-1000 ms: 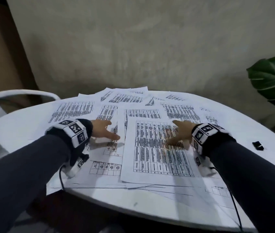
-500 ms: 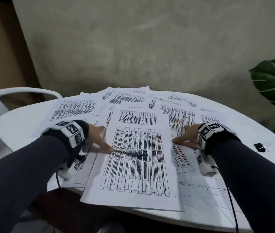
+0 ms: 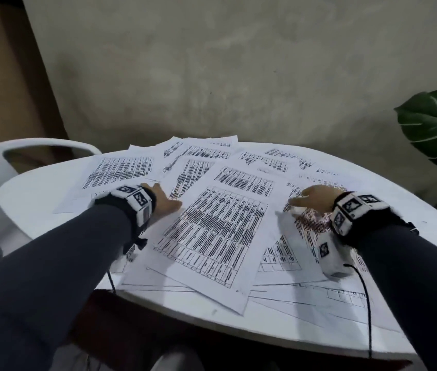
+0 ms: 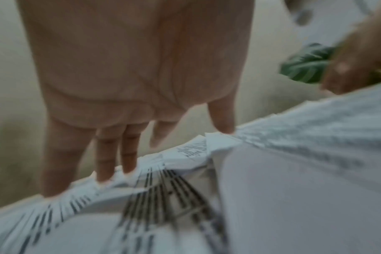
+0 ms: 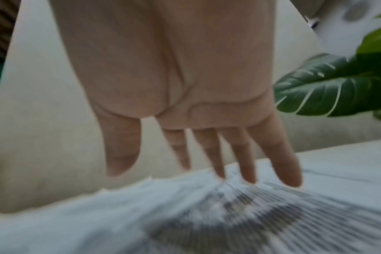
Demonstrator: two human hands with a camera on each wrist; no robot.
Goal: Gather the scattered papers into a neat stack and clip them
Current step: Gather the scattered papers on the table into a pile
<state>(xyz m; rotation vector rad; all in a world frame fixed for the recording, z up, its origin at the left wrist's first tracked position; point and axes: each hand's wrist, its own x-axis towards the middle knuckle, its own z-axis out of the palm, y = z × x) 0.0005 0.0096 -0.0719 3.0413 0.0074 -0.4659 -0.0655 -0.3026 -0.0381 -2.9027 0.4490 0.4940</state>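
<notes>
Several printed sheets (image 3: 212,231) lie fanned and overlapping across a white round table (image 3: 35,199). The top sheet with a dense table sits skewed in the middle, its near corner over the table's front edge. My left hand (image 3: 165,200) lies flat with straight fingers on the papers (image 4: 141,197) at the left of that sheet. My right hand (image 3: 311,196) presses straight fingers (image 5: 248,171) down on the sheets (image 5: 207,214) to its right. Neither hand grips anything. No clip shows in any view.
A white chair (image 3: 6,167) stands at the left of the table. A large green plant leaf (image 3: 436,127) hangs at the right. A plain grey wall (image 3: 225,76) is close behind the table.
The top sheet has turned and slid further toward the right and the front edge. Both hands have moved a little farther from me. The black clip at the right is no longer in view.
</notes>
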